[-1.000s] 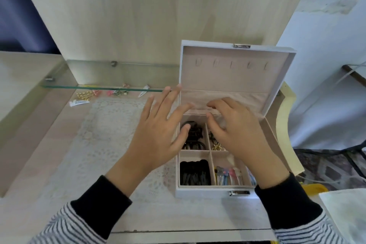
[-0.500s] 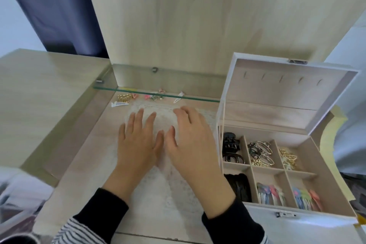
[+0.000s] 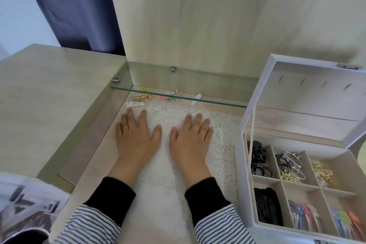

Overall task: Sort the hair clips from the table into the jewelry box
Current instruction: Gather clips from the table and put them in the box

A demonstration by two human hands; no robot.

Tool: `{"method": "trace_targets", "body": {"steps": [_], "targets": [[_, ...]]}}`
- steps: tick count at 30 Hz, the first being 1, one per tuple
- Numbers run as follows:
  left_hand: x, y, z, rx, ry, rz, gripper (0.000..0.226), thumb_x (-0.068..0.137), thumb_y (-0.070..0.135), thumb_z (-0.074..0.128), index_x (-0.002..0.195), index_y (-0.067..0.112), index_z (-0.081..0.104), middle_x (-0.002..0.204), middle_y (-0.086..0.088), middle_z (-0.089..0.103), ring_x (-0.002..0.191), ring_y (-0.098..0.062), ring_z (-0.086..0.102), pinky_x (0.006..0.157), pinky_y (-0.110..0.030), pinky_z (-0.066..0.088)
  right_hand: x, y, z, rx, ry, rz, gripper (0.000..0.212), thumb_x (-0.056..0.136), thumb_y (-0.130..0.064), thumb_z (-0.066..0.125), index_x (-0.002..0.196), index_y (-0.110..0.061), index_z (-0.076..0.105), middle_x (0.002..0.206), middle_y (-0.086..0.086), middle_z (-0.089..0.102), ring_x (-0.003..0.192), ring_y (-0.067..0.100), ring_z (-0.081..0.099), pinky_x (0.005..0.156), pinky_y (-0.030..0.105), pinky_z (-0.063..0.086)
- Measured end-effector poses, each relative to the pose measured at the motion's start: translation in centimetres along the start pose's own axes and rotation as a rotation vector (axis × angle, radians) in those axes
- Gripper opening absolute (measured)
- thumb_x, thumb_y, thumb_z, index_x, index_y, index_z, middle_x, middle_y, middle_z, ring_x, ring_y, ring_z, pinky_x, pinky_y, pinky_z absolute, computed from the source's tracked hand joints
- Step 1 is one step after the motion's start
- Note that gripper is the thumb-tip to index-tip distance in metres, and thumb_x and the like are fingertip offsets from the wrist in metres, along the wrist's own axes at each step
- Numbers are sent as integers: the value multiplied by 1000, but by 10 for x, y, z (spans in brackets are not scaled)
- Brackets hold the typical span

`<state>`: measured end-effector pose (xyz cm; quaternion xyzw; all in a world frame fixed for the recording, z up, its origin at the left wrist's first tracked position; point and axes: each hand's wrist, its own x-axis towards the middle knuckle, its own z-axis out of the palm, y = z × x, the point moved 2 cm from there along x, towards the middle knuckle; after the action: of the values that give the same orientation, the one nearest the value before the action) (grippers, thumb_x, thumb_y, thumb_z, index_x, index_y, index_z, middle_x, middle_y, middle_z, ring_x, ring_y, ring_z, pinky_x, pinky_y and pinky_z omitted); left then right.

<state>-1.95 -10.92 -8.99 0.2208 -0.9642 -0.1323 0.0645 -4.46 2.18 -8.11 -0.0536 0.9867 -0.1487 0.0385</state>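
Observation:
My left hand (image 3: 136, 136) and my right hand (image 3: 190, 138) lie flat, palms down, side by side on a white lace mat (image 3: 223, 136), holding nothing. The white jewelry box (image 3: 242, 184) stands open to the right, its lid (image 3: 309, 95) upright. Its compartments hold black claw clips (image 3: 259, 159), silver clips (image 3: 291, 163), gold clips (image 3: 322, 172), black hair ties (image 3: 267, 206) and coloured snap clips (image 3: 305, 216). Loose clips lie at the back under a glass shelf: a white snap clip (image 3: 135, 104), gold clips (image 3: 140, 97), pink clips (image 3: 170, 96) and another white clip (image 3: 197, 98).
A glass shelf (image 3: 178, 98) runs across the back just above the loose clips. A wooden panel (image 3: 217, 25) rises behind it. The raised desk top (image 3: 49, 95) lies to the left, with a dark curtain (image 3: 75, 6) beyond. A magazine (image 3: 25, 204) lies at the lower left.
Both hands left the jewelry box and moved left onto the lace mat, then slid forward and spread apart. My view swung left, so the box now sits at the right.

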Motion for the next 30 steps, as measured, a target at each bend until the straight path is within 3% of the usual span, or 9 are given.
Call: {"method": "trace_targets", "body": {"steps": [4,9,14,19,25,28,30], "targets": [[18,-4,-2,-70,54,-19,74,96,50,37,154,13,12,161,-20,7,148,-33,10,120,-43,11,21,-5,0,15,65,52,69,98,-46,25,152,-10,-1,159,19,1,144,41,1,116,52,4],[28,-8,1,-88,70,-26,74,98,49,33,154,7,12,161,-19,11,149,-32,10,122,-42,9,50,-4,-2,-34,184,103,62,97,-48,27,151,-21,14,153,15,24,125,35,28,97,47,21],[26,-9,-1,-142,140,6,68,90,44,31,147,6,33,151,-18,35,141,-32,30,117,-44,25,63,3,-3,-39,242,118,54,98,-45,23,150,-30,18,150,3,32,114,30,33,86,41,26],[26,-12,-4,-260,213,50,51,87,33,40,130,7,54,126,-14,55,115,-32,52,95,-46,47,62,4,0,-24,332,100,54,98,-43,30,147,-20,31,140,-2,48,110,29,35,79,39,23],[25,-14,-4,-405,313,113,31,89,17,51,115,10,65,109,-8,61,97,-27,59,85,-44,52,59,7,-2,55,420,100,34,92,-34,46,119,-17,58,114,0,63,101,26,42,75,37,23],[24,-13,-5,-477,335,93,32,89,11,59,121,10,60,109,-6,61,101,-23,57,90,-40,48,60,8,-2,99,459,114,31,90,-32,51,116,-18,57,107,0,64,100,25,45,76,37,28],[24,-14,-5,-503,331,68,36,90,14,61,125,9,58,113,-7,60,105,-24,55,93,-39,47,60,8,-2,119,478,110,36,88,-31,55,122,-18,53,113,2,62,101,27,47,76,37,30]]}}
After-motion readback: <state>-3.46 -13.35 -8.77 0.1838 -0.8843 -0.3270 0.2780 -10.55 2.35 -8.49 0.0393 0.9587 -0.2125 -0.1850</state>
